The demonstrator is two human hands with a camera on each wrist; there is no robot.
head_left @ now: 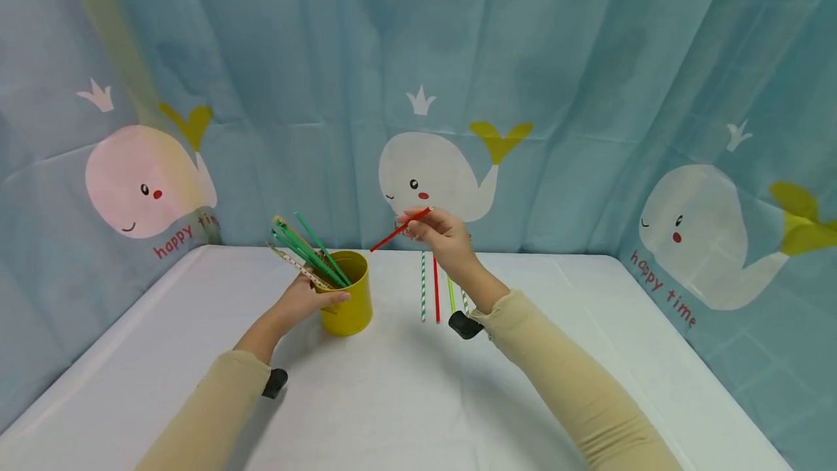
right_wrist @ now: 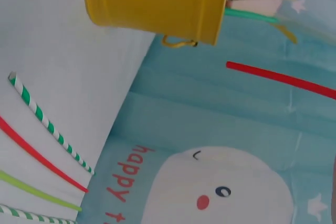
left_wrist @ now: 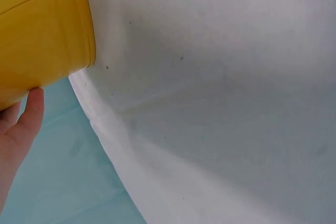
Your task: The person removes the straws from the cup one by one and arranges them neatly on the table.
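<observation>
My left hand (head_left: 302, 304) grips a small yellow bucket (head_left: 353, 309) near its rim, thumb on the near side. Several green drinking straws (head_left: 310, 256) and a pale patterned straw (head_left: 297, 265) lean out of the bucket towards the left. Fingertips (left_wrist: 35, 103) press against the bucket wall in the left wrist view. Right of the bucket, my right hand (head_left: 447, 237) pinches a red straw (head_left: 392, 235) in the air. It slants, with its lower end pointing down to the bucket's mouth. In the right wrist view this straw (right_wrist: 281, 78) shows beside the bucket (right_wrist: 157, 1).
Beneath my right hand, a green-striped straw (head_left: 423, 293), a red straw (head_left: 437, 296), a lime straw (head_left: 451, 293) and another striped straw (head_left: 465, 302) lie side by side on the white table (head_left: 379, 398). A blue whale-print curtain (head_left: 314, 93) hangs behind the table and along its sides.
</observation>
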